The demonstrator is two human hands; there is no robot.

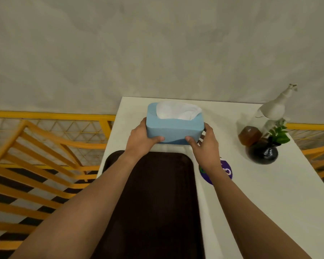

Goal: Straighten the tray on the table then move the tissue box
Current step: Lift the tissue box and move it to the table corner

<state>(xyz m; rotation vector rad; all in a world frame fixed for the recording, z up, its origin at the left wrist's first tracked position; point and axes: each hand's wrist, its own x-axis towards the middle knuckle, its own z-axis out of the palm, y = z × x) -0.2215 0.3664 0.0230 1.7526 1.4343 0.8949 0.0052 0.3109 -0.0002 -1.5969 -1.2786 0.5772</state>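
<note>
Both hands clasp the smooth blue tissue box [173, 126] at the far end of the white worktop [260, 184]: left grip [141, 138] and right grip [204, 142] pinch its ends, fingers partly hidden. The dark rounded tray [157, 193] lies lengthwise, its near end cut off.

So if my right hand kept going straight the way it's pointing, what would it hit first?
The right hand already grips the tissue box. Beyond it, probably only bare table, then the wall, though depth is unclear.
</note>
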